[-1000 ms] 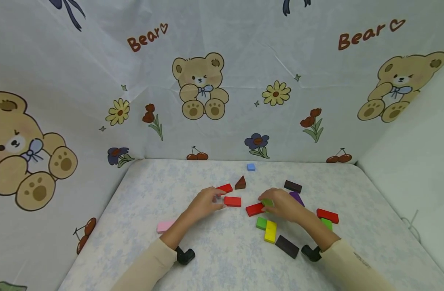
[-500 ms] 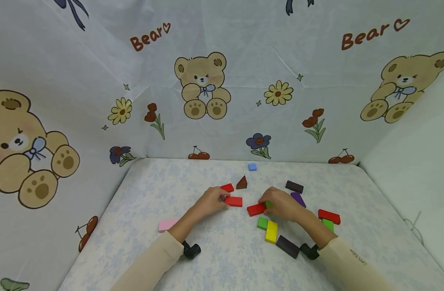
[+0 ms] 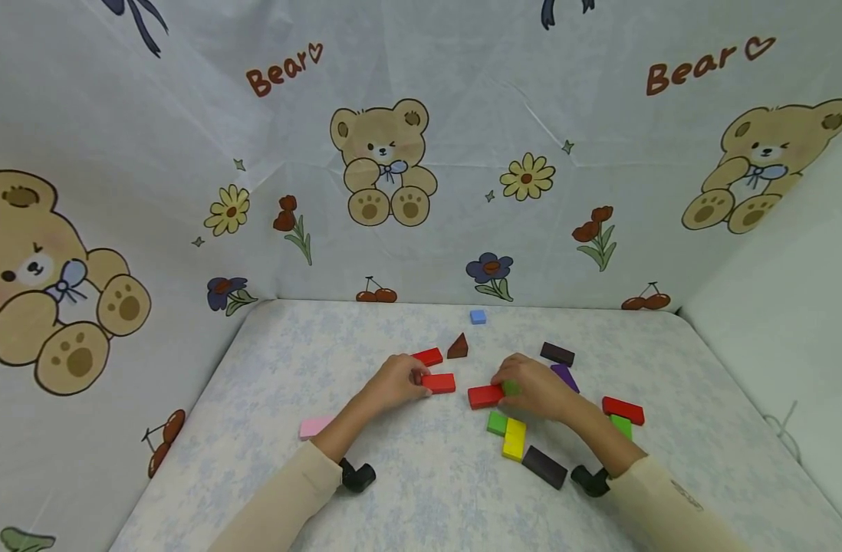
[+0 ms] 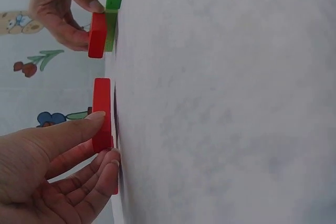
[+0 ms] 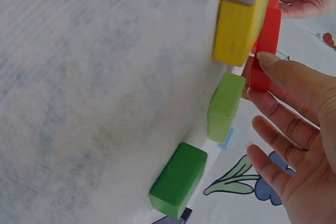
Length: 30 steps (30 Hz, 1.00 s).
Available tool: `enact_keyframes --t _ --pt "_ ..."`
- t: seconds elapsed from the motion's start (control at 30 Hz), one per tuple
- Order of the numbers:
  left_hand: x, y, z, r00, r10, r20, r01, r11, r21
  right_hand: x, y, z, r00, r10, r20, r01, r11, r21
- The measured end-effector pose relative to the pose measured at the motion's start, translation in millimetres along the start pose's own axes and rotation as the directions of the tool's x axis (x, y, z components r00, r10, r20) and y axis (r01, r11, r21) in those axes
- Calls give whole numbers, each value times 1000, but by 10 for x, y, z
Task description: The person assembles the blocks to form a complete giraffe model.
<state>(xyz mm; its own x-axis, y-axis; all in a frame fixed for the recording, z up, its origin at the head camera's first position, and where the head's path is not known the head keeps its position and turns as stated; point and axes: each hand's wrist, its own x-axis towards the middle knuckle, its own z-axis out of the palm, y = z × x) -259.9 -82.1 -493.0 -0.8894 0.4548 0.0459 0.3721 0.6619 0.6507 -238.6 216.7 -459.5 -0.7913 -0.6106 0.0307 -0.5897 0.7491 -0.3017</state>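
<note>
In the head view my left hand (image 3: 396, 382) pinches the left end of a red block (image 3: 439, 383). The left wrist view shows the thumb on the face of this red block (image 4: 102, 93), fingers behind it. A second red block (image 3: 485, 396) is pinched by my right hand (image 3: 531, 386). The right wrist view has the right thumb pressed on that red block (image 5: 269, 32). Under the right fingers sits a light green block (image 3: 510, 388). A short gap separates the two red blocks, their ends facing each other. Another red block (image 3: 429, 356) lies just beyond my left fingers.
A brown triangular block (image 3: 458, 346) and a blue block (image 3: 478, 317) are farther back. Nearer lie green (image 3: 497, 423), yellow (image 3: 514, 439) and black (image 3: 544, 468) blocks. Purple (image 3: 565, 377) and red (image 3: 623, 410) blocks sit right; a pink block (image 3: 315, 427) left.
My left fingers have closed on the red block and shifted it slightly left. The right hand's red block has turned a little straighter, while that hand stays nearly in place.
</note>
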Motion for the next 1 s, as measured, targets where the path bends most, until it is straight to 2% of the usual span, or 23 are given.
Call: enact_keyframes --t 0.37,0.5,0.73,1.0 --pt "-381 23 -119 1000 -7 26 8 999 -49 -197 -333 -115 995 99 -21 -97 990 100" --pt "-516 29 -152 999 -19 34 21 998 -65 -246 -484 -90 995 90 -34 -86 991 102" --pt "-676 33 -179 999 -21 50 26 995 -93 -343 -699 -14 997 16 -81 -5 991 131" --pt "-828 -39 -174 997 -4 74 12 993 -114 -351 -946 119 999 27 -25 -23 985 169"
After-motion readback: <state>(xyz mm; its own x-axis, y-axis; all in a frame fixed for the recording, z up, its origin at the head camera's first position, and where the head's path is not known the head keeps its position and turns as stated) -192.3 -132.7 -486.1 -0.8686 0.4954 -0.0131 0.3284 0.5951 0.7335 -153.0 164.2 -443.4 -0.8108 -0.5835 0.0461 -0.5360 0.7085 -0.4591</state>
